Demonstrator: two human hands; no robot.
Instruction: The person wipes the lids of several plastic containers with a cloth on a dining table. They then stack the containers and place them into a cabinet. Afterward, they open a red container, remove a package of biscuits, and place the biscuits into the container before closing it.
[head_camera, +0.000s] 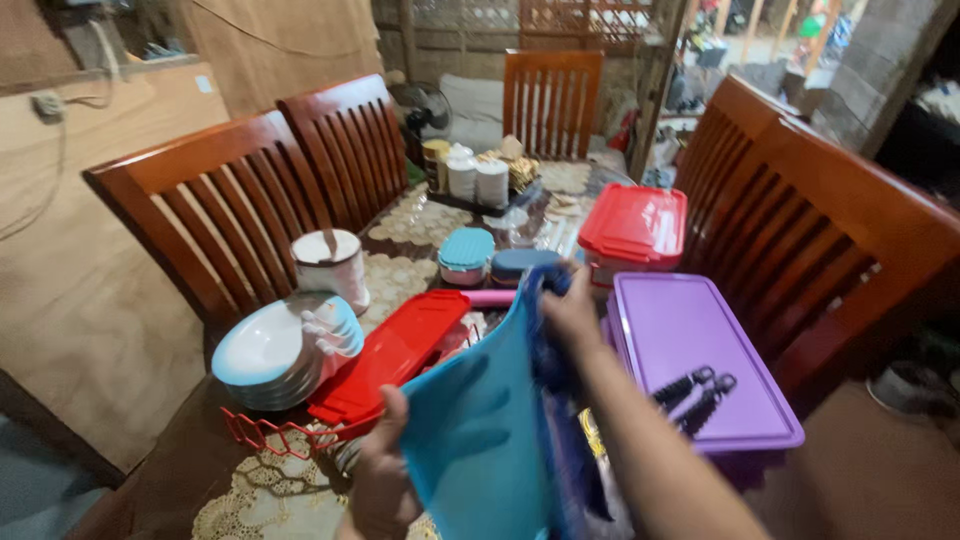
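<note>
Hands both grip 1 blue board (470, 430): left hand (385, 480) clamps its near edge, right hand (572, 315), with blue cloth (560, 440), its far end.

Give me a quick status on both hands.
Left hand grips blue lid's lower edge. Right hand presses dark blue cloth on it. Red lid lies just left.

White label (204, 84) on left wall, no packages, signs or screens

One head-worn view looks down, close, along the crowded table (250, 490).
</note>
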